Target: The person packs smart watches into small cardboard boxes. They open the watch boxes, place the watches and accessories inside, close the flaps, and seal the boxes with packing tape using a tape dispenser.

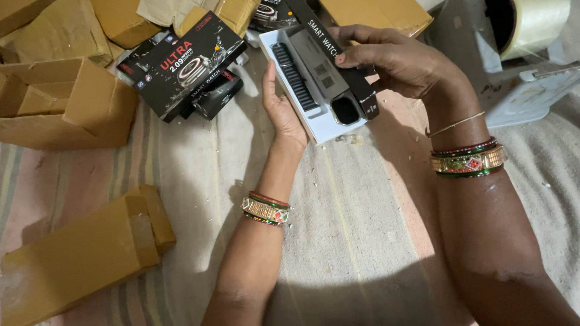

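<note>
My left hand (283, 111) cradles a white tray (329, 127) from below and on its left side. In the tray lie a black ribbed strap (294, 75), a grey leaflet (318, 63) and a black square watch face (345, 110). My right hand (396, 60) grips a long black box sleeve (356, 78) that lies along the tray's right edge, fingers over its top. Both wrists wear bangles.
Black watch boxes (181, 63) lie at the upper left on a striped cloth (338, 229). Brown cardboard cartons stand at the left (66, 102), lower left (78, 256) and along the top (377, 12). A roll of clear tape (534, 24) sits at the upper right.
</note>
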